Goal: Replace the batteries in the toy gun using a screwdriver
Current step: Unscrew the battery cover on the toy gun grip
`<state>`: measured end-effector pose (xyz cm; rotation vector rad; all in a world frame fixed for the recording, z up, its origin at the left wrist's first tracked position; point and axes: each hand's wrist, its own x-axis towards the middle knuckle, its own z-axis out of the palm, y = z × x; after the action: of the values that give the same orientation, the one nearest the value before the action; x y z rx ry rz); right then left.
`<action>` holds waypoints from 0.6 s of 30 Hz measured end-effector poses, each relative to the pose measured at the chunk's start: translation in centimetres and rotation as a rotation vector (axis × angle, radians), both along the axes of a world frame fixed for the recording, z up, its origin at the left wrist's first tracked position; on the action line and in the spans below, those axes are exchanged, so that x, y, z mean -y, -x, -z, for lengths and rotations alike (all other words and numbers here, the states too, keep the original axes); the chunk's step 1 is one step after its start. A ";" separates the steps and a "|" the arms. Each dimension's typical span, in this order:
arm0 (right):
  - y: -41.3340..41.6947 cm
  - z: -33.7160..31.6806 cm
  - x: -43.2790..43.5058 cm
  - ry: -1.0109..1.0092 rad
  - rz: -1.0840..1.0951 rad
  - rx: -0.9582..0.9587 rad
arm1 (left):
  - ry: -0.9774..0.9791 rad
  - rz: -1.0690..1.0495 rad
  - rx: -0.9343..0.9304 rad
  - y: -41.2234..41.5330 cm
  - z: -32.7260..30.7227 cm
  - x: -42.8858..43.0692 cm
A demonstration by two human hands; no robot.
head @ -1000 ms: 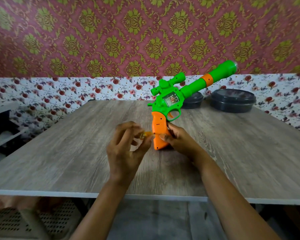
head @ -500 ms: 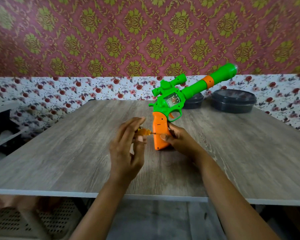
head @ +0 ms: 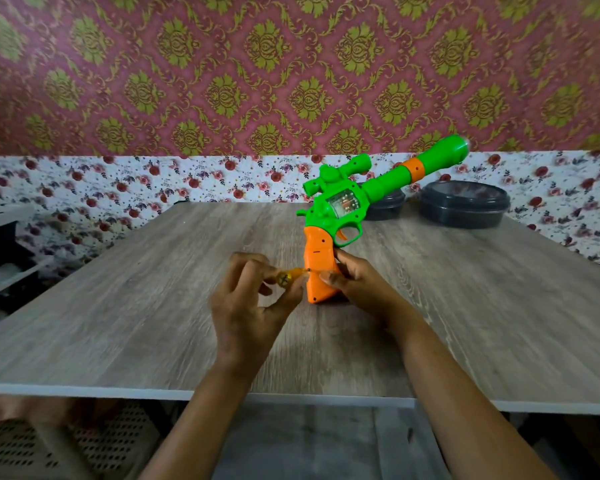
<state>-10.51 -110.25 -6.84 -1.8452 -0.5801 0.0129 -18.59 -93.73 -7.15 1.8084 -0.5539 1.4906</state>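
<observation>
Screwdriver [head: 291, 274] poking into toy gun [head: 340, 216] grip
Left hand [head: 246, 313] is pinching it, right hand [head: 361, 289] is clamping the orange handle.

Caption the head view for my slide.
Left hand holds a small screwdriver against the orange grip of the toy gun; right hand steadies it.

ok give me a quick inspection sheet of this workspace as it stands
surface: grey wood-grain table, pale front edge.
job's things: green and orange toy gun standing on its grip, barrel angled up to the right; yellow-handled screwdriver, tip at the grip's left side; batteries not seen.
clutter: large dark container and small dark container at the table's far edge.
grippers: left hand pinches the screwdriver; right hand grips the orange grip.
cables: nothing seen.
surroundings: red and gold wallpaper above a floral band; white shelf at left.
</observation>
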 end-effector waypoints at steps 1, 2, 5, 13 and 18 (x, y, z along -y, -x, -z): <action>0.0 0.0 0.0 -0.003 0.000 0.003 | 0.004 0.003 0.001 0.0 -0.1 0.1; -0.1 0.1 0.0 -0.004 0.000 0.004 | 0.012 0.010 -0.005 0.1 -0.1 0.2; -0.2 0.1 0.0 -0.006 0.002 0.001 | 0.048 0.076 -0.056 0.2 -0.2 0.4; -0.2 0.1 0.0 -0.014 -0.003 -0.005 | -0.091 -0.027 -0.025 0.3 -0.4 0.4; -0.1 0.1 0.0 -0.011 0.003 -0.026 | -0.111 -0.022 -0.034 0.5 -0.2 0.7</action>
<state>-10.40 -110.22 -6.98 -1.8326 -0.5588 0.0314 -19.13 -94.41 -7.00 1.9271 -0.6120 1.4661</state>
